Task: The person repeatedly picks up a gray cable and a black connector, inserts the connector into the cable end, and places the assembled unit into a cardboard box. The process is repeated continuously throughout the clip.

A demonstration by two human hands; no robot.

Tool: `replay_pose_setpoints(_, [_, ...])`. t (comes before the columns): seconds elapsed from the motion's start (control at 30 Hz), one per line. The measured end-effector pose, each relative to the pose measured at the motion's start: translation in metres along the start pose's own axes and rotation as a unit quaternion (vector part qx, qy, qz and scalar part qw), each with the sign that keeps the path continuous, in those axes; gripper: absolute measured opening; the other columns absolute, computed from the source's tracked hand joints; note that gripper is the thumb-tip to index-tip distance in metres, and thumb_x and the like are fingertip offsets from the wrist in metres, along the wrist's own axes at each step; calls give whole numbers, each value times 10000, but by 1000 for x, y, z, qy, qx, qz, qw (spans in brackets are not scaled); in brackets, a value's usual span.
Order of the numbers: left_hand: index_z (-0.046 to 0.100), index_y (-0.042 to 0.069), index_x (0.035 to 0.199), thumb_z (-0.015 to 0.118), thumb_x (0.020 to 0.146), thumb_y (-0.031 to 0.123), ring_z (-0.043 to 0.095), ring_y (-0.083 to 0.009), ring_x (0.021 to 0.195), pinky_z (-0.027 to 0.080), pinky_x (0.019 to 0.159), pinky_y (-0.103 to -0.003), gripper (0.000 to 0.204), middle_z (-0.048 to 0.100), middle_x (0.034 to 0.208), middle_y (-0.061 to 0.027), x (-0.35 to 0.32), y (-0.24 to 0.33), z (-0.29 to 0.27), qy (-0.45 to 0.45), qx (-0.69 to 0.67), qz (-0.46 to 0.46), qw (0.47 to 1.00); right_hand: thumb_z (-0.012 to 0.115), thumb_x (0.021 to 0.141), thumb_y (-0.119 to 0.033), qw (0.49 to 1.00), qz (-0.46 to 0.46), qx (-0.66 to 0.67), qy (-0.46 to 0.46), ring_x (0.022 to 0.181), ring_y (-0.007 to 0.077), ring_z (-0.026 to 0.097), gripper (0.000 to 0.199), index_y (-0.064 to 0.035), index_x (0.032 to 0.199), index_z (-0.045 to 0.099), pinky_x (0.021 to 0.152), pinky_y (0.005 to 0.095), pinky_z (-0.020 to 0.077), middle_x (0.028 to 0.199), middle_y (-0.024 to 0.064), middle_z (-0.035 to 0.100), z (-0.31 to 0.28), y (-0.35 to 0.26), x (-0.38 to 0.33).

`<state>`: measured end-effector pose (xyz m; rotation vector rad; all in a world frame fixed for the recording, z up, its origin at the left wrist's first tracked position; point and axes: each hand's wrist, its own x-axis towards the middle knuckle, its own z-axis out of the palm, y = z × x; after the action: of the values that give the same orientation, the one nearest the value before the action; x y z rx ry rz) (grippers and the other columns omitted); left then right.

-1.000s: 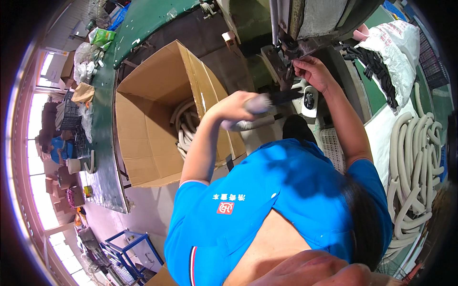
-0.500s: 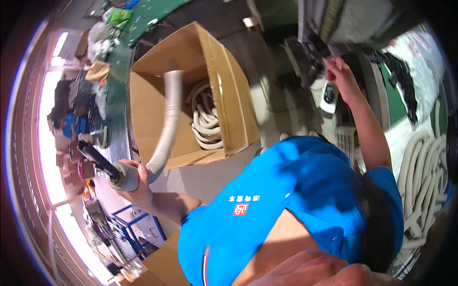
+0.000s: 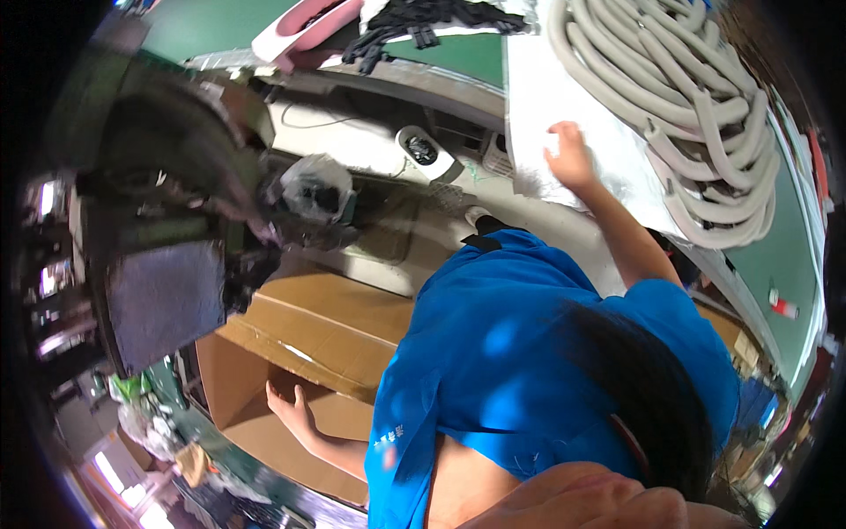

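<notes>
**Op 1:** Grip first: how many hands do you count, and what do they hold?

**Op 2:** I count two, and neither clamps on anything. My left hand (image 3: 291,410) hangs with fingers spread apart inside the cardboard box (image 3: 264,388), near and left. I can't tell whether it touches the box floor. My right hand (image 3: 573,159) lies flat, fingers apart, on the white sheet (image 3: 538,79), far and right.

**Op 1:** One box only?

**Op 2:** One that is open, flaps out, with nothing I can see lying in the part that shows. It sits well apart from the sheet, with the blue shirt (image 3: 511,353) between them.

**Op 1:** And the hoses?

**Op 2:** One heap of grey ribbed hoses (image 3: 696,115), just right of my right hand, on the same sheet. They're coiled over each other, so I can't give an exact number: more than five runs show.

**Op 1:** Anything else to count?

**Op 2:** One pink tray (image 3: 304,26) at the far edge and one pile of black parts (image 3: 423,26) beside it. One dark machine (image 3: 167,229) stands at left, and one crumpled plastic bag (image 3: 317,185) sits next to it.
</notes>
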<state>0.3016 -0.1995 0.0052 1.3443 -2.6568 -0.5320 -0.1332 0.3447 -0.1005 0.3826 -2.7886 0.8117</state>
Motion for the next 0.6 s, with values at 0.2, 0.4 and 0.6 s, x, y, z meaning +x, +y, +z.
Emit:
replay_pose_setpoints(0.2, [484, 65, 1304, 643, 833, 77, 611, -272, 1001, 491, 859, -375, 497, 608, 1128, -176, 47, 118, 26, -210, -2, 67, 975, 530, 775, -84, 840, 353, -410, -40, 1128, 370, 492, 319, 7, 1080, 532, 923, 464, 434, 1176, 213, 520, -149, 136, -85])
replay_pose_setpoints(0.4, [543, 78, 1243, 643, 816, 181, 600, -309, 1052, 480, 902, -393, 451, 596, 1192, -161, 47, 198, 106, -252, 70, 382, 887, 585, 749, -139, 815, 426, -307, -243, 1136, 359, 547, 474, -6, 1201, 532, 964, 447, 435, 1199, 219, 579, -185, 200, -149])
replay_pose_setpoints(0.6, [528, 56, 1250, 676, 807, 245, 582, -289, 1101, 447, 950, -381, 504, 614, 1151, -163, 2, 353, 127, -416, -178, 377, 808, 699, 744, -268, 941, 223, 226, -119, 723, 169, 618, 332, -13, 938, 611, 633, 336, 496, 836, 89, 650, -101, 13, -3])
